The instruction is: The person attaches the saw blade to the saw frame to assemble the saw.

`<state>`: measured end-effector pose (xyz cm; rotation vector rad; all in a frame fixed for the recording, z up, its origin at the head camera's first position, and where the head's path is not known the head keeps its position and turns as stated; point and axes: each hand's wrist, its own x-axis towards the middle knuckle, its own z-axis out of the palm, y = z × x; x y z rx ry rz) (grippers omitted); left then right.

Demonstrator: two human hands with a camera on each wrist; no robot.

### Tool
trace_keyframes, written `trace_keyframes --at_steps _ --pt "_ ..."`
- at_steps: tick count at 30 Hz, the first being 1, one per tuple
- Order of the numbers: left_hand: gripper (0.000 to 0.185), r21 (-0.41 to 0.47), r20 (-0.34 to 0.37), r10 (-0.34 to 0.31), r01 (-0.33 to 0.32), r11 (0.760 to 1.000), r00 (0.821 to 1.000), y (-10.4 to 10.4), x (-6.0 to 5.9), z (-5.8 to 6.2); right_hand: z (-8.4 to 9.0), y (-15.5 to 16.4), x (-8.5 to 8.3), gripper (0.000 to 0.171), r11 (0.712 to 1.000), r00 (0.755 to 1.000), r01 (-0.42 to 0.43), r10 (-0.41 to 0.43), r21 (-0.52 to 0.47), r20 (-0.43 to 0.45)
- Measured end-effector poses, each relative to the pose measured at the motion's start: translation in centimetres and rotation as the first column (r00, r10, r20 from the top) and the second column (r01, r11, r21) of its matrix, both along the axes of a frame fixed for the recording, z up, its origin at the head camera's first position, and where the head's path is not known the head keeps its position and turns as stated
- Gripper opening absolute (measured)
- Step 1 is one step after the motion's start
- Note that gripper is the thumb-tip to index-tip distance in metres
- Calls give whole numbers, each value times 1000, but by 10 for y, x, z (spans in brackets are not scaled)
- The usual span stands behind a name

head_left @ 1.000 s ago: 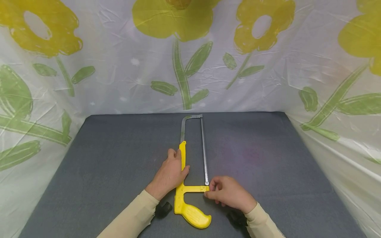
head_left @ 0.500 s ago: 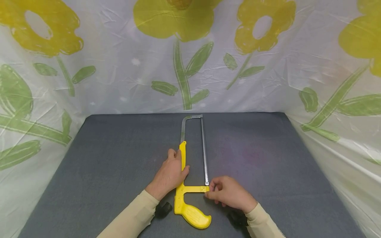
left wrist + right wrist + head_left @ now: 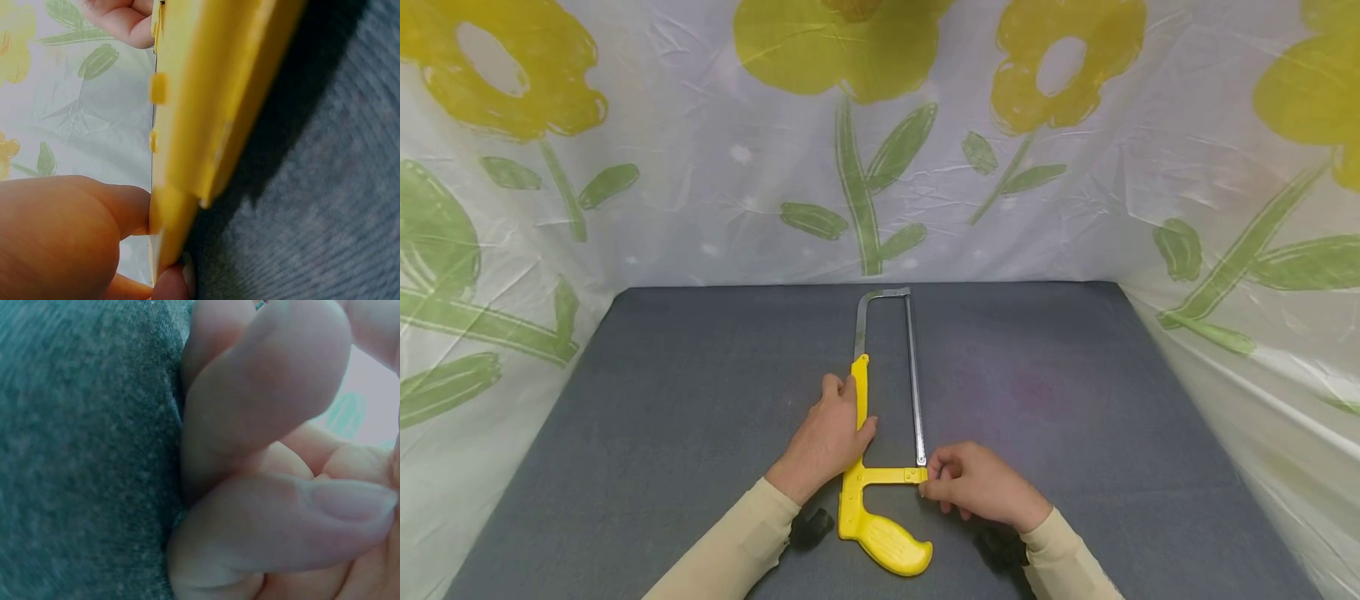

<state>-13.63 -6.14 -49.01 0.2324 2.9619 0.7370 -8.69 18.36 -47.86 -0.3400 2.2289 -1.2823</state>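
Yellow plastic was what caught the eye: a hacksaw (image 3: 880,467) lay flat on the grey felt table (image 3: 662,400), near the middle and toward the person, its pistol grip pointing at them and its steel bow reaching away toward the flowered plastic sheeting (image 3: 700,167) hung behind. The left hand (image 3: 829,442) lay over the yellow spine of the frame, fingers wrapped on its far side and thumb tucked against the inner edge, pinning it to the cloth; the left wrist view showed that same yellow bar (image 3: 206,106) close up, with thumb and a fingertip closed on it. The right hand (image 3: 977,483) sat just beside the near end of the blade (image 3: 915,392), fingers curled in a pinch at the end of the yellow cross arm, where the blade met its fixing; what exactly it pinched there I could not make out, and the right wrist view showed only curled fingers against the felt. To my mind the risk sat at that corner. The blade looked to be under tension, and if the fixing let go suddenly the loose end might spring or drop toward those fingertips, which were very near the toothed edge. The saw might also skid or twist on the cloth if the left hand eased off while the right one worked.
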Motion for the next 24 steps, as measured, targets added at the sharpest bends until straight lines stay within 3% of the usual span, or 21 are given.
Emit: trace_keyframes --at_steps 24 --pt "81 27 -3 -11 11 1000 1000 -2 1 0 1 4 -3 14 998 997 -46 49 -50 58"
